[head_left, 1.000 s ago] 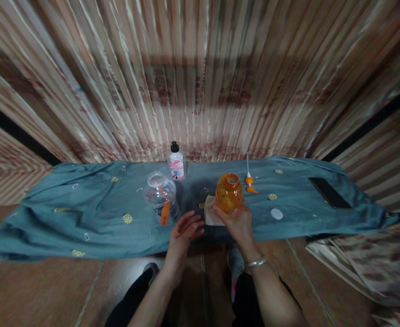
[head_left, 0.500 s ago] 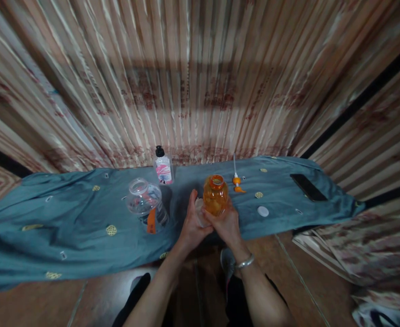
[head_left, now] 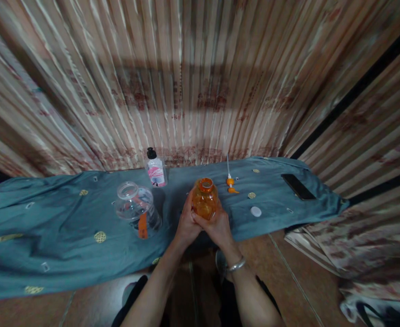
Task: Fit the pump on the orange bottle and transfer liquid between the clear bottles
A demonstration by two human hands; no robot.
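An uncapped, see-through orange bottle (head_left: 205, 200) is held upright between both my hands above the near edge of the cloth. My left hand (head_left: 187, 222) is closed around its left side and lower part. My right hand (head_left: 218, 226) grips it from the lower right, with the thumb across the front. Whatever lies between the left palm and the bottle is hidden. Just beyond, to the right, an orange pump head (head_left: 230, 182) with a white tube lies on the cloth. Nearer on that side is a white round disc (head_left: 256, 211), perhaps a lid.
A blue-green patterned cloth (head_left: 73, 227) covers the long surface. Left of my hands stand a big clear open jar (head_left: 135, 209) with an orange label and a clear bottle (head_left: 157, 172) with a black cap. A dark phone (head_left: 298, 186) lies at right. Behind hangs a striped curtain (head_left: 186, 91).
My left hand has closed onto the orange bottle; the whitish thing seen in it earlier is now out of sight. The whole view has shifted slightly, so everything appears further left.
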